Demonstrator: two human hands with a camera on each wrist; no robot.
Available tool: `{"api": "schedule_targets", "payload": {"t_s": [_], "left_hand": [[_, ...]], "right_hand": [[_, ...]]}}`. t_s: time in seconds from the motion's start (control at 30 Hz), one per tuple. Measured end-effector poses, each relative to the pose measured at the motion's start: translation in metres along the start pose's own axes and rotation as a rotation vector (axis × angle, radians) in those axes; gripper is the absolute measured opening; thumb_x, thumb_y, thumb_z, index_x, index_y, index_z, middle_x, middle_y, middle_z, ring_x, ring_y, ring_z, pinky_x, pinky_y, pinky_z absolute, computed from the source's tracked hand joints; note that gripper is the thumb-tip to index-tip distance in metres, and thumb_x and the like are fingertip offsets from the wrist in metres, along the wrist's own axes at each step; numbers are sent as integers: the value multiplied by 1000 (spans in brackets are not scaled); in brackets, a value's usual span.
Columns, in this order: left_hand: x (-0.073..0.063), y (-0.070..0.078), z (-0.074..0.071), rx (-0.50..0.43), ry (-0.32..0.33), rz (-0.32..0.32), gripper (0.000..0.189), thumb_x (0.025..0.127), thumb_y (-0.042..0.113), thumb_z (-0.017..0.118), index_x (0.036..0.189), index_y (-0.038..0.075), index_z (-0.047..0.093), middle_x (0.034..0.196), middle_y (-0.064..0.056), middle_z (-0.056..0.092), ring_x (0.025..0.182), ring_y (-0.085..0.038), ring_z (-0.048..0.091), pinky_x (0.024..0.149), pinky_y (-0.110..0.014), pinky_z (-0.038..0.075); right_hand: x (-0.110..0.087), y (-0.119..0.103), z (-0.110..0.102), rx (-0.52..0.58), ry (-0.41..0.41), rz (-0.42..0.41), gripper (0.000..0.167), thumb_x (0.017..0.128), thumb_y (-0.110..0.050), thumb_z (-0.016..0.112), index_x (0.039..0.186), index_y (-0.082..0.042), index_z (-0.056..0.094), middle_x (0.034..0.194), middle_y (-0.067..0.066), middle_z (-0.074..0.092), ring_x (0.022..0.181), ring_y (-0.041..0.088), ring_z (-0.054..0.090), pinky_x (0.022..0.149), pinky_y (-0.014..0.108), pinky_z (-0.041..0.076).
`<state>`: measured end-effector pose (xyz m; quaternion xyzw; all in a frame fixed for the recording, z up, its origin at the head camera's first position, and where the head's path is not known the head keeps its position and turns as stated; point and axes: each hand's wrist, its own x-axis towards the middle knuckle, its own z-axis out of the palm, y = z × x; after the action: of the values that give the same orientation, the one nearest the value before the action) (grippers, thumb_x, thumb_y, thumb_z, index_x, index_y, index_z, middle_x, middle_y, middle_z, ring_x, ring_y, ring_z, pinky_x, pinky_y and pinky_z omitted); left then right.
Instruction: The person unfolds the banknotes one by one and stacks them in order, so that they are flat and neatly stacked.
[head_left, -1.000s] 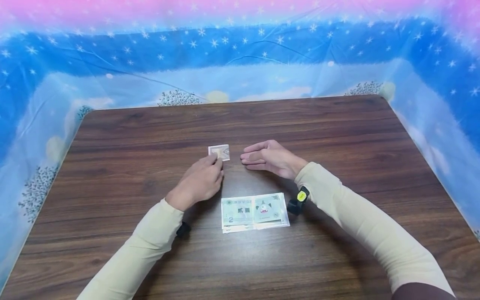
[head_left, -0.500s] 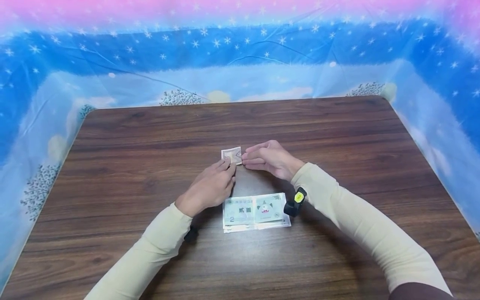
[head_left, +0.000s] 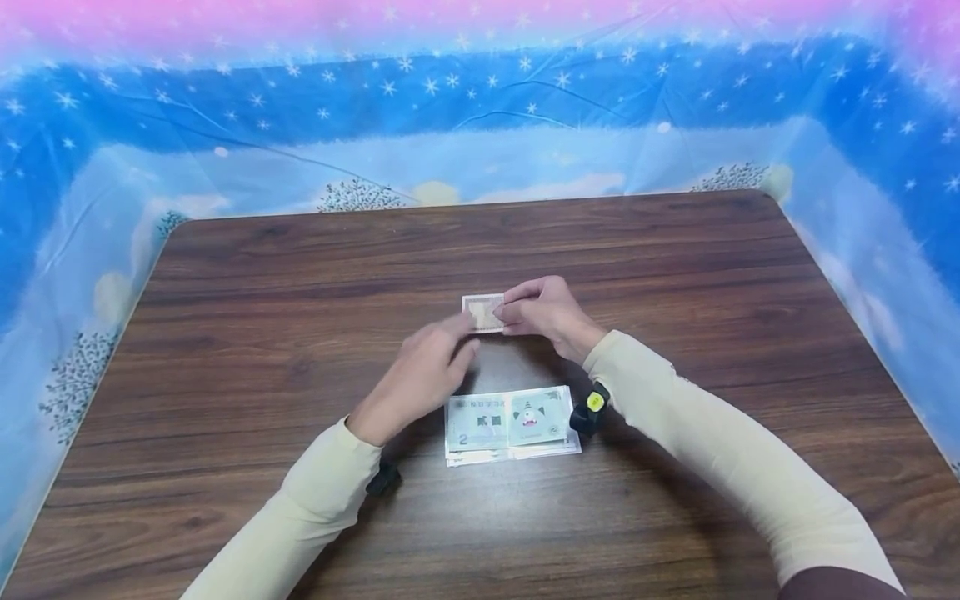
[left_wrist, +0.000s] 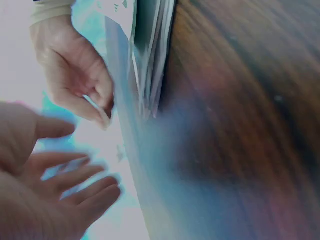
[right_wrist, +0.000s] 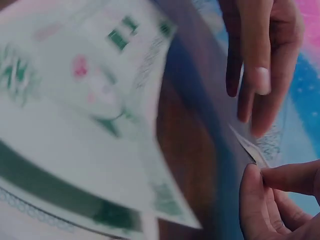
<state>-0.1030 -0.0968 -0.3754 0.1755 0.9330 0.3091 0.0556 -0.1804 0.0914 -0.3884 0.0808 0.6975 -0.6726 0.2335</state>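
A small folded banknote point(head_left: 482, 305) with a brownish print is pinched at its right edge by my right hand point(head_left: 556, 315). The right wrist view shows thumb and finger gripping the folded paper point(right_wrist: 250, 146) edge-on. My left hand point(head_left: 423, 371) is just left of the note; its fingers look relaxed and spread in the left wrist view, holding nothing. Nearer to me lies a loose stack of green play banknotes point(head_left: 517, 421), the top one marked with a 2 and a cartoon face. Its raised layers show large in the right wrist view.
Everything lies on a dark wood-grain table point(head_left: 300, 275). A blue and pink snowflake cloth point(head_left: 450, 100) hangs around its back and sides. Black wrist straps point(head_left: 587, 417) sit low over the table, the right one beside the stack.
The left hand has slid the folded banknote rightward to the right hand, which now pinches it. The left hand's fingers have loosened from it. The stack has stayed in place.
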Motion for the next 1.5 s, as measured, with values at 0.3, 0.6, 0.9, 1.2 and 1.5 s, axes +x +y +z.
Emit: {"api": "schedule_targets", "payload": {"t_s": [0.3, 0.6, 0.9, 1.2, 1.5], "left_hand": [[3, 3, -7, -794, 221, -324, 39, 101, 8, 61, 136, -8, 57, 124, -25, 67, 100, -27, 72, 86, -35, 61], [3, 10, -9, -1143, 195, -384, 32, 100, 3, 62, 128, -12, 59, 120, -28, 67, 88, -19, 74, 85, -36, 61], [1, 8, -3, -1158, 135, -301, 30, 94, 7, 72, 119, -6, 64, 116, -19, 71, 97, -19, 72, 91, -36, 59], [-7, 8, -8, -1141, 112, -277, 29, 91, 2, 74, 117, -4, 64, 113, -16, 73, 100, -20, 71, 93, -38, 58], [-22, 13, -17, -1131, 134, -329, 29, 92, -9, 66, 120, -8, 60, 103, -18, 72, 85, -21, 73, 84, -42, 61]], "right_hand": [[-24, -7, -4, 63, -82, -54, 26, 87, 8, 73, 111, 9, 64, 96, 15, 73, 75, 19, 72, 79, 35, 63], [-37, -3, 0, -21, -35, -173, 25, 85, -3, 82, 106, 4, 70, 94, 12, 76, 80, 17, 73, 79, 33, 62], [-58, -6, 6, -159, -186, -236, 56, 81, -16, 87, 130, 0, 64, 121, 12, 71, 109, 23, 70, 92, 32, 58], [-72, -14, 1, -65, -268, -202, 55, 87, -1, 76, 137, 5, 56, 131, 18, 65, 120, 28, 64, 102, 35, 52], [-86, -17, -12, -111, -190, -185, 33, 92, 6, 62, 124, 8, 61, 108, 18, 68, 90, 20, 68, 91, 42, 59]]}}
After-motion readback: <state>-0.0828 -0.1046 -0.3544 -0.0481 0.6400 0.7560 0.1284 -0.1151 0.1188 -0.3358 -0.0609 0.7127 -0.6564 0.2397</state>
